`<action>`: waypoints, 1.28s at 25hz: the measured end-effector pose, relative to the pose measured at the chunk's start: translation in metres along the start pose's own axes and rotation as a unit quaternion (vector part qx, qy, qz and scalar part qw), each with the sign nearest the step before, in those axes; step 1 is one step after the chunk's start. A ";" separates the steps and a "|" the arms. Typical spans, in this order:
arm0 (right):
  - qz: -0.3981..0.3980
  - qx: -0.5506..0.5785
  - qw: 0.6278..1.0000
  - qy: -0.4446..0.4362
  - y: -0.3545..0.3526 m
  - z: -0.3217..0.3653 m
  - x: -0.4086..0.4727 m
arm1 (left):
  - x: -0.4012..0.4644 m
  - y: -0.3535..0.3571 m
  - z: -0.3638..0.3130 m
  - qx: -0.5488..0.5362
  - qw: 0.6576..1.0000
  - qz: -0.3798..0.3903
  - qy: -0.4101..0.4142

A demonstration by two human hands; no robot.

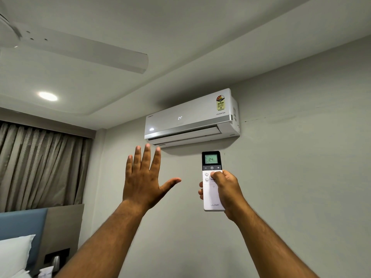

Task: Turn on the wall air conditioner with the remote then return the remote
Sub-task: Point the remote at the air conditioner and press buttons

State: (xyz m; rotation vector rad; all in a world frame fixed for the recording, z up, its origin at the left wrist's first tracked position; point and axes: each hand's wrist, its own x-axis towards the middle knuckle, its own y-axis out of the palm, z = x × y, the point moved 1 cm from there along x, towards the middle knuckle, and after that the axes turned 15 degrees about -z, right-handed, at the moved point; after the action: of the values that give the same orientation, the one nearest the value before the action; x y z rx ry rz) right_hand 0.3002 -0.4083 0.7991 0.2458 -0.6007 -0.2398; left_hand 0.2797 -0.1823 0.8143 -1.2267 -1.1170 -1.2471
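Holding the remote (pixel 212 181) upright in your right hand (pixel 226 192), you've got the fingers (pixel 201 191) curled round its left edge and your thumb sitting on the white buttons just under the power key. Its little screen reads 24. Straight above those fingers, on the wall, is the air conditioner (pixel 191 118), also showing 24 on its front panel, with the flap along the bottom cracked open. Your left hand (pixel 145 177) is up beside the remote, well apart from it, palm facing the wall, fingers spread wide and holding nothing; the fingertips reach just under the unit's lower left corner. Off to the far left there's a curtain (pixel 40 165) and a ceiling fan (pixel 80 49) overhead.
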 end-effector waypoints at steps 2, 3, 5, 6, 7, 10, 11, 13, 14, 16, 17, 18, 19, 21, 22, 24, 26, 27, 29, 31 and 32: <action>0.001 0.000 1.000 0.001 0.001 0.000 0.000 | -0.001 0.001 0.001 -0.004 1.000 -0.003 -0.001; 0.002 0.001 1.000 0.003 0.001 -0.001 0.000 | -0.001 0.001 0.002 -0.005 1.000 -0.003 -0.002; 0.003 0.005 1.000 0.005 0.002 -0.002 0.000 | -0.002 0.002 0.004 -0.003 1.000 -0.002 -0.004; 0.003 0.005 1.000 0.005 0.003 -0.002 0.000 | -0.003 0.003 0.004 -0.002 1.000 -0.003 -0.005; 0.002 0.005 1.000 0.005 0.003 -0.002 0.000 | -0.003 0.003 0.005 -0.001 1.000 -0.003 -0.005; 0.000 0.004 1.000 0.006 0.005 -0.004 0.000 | -0.006 0.004 0.008 -0.001 1.000 -0.004 -0.007; 0.001 0.004 1.000 0.007 0.005 -0.004 0.000 | -0.007 0.005 0.009 -0.001 1.000 -0.003 -0.008; 0.002 0.006 1.000 0.007 0.006 -0.005 0.000 | -0.009 0.006 0.012 0.003 1.000 -0.001 -0.012; 0.003 0.008 1.000 0.007 0.006 -0.005 0.000 | -0.010 0.007 0.013 0.005 1.000 0.000 -0.013; 0.004 0.012 1.000 0.007 0.007 -0.005 0.001 | -0.010 0.008 0.015 0.008 1.000 0.001 -0.013; 0.004 0.012 1.000 0.006 0.007 -0.005 0.001 | -0.010 0.008 0.016 0.008 1.000 0.001 -0.014; 0.005 0.011 1.000 0.005 0.008 -0.005 0.001 | -0.009 0.008 0.016 0.008 1.000 0.000 -0.014; 0.005 0.010 1.000 0.003 0.008 -0.005 0.002 | -0.009 0.008 0.016 0.008 1.000 0.000 -0.013; 0.006 0.011 1.000 0.002 0.009 -0.005 0.002 | -0.008 0.007 0.017 0.007 1.000 0.000 -0.012; 0.007 0.012 1.000 0.001 0.010 -0.005 0.002 | -0.007 0.007 0.017 0.005 1.000 -0.001 -0.012; 0.008 0.011 1.000 0.000 0.010 -0.004 0.002 | -0.006 0.007 0.017 0.001 1.000 0.000 -0.013; 0.006 0.010 1.000 -0.001 0.010 -0.004 0.002 | -0.006 0.007 0.016 -0.002 1.000 -0.001 -0.013; 0.006 0.011 1.000 0.000 0.010 -0.003 0.002 | -0.006 0.007 0.016 -0.003 1.000 -0.001 -0.013; 0.004 0.010 1.000 0.000 0.009 -0.003 0.002 | -0.006 0.008 0.016 -0.001 1.000 -0.001 -0.013; 0.003 0.009 1.000 -0.002 0.008 -0.002 0.002 | -0.006 0.007 0.015 0.000 1.000 0.000 -0.013; 0.004 0.010 1.000 -0.002 0.008 -0.002 0.002 | -0.006 0.007 0.014 0.000 1.000 0.000 -0.013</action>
State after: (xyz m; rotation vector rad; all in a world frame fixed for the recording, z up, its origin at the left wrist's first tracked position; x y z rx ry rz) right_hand 0.3038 -0.4012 0.8013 0.2622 -0.6085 -0.2274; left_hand 0.2876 -0.1679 0.8086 -1.2452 -1.1366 -1.2340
